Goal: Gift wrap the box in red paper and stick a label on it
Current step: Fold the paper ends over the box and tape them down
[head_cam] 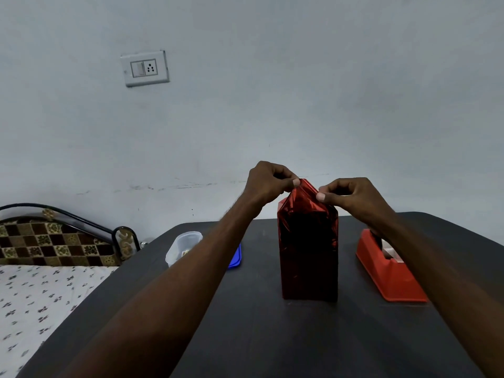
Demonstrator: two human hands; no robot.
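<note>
A tall box [309, 257] stands upright on the dark table [272, 336], covered in shiny red paper. The paper rises to a peaked flap [306, 195] above the box's top. My left hand [268, 184] pinches the left side of that flap between thumb and fingers. My right hand [347, 196] pinches the flap's right side the same way. No label is in sight on the box.
A red tape dispenser [390, 271] sits right of the box, partly behind my right forearm. A clear plastic container [181, 246] and a blue lid [236, 257] lie left of the box. A bed [41, 290] adjoins the table's left edge; a wall stands behind.
</note>
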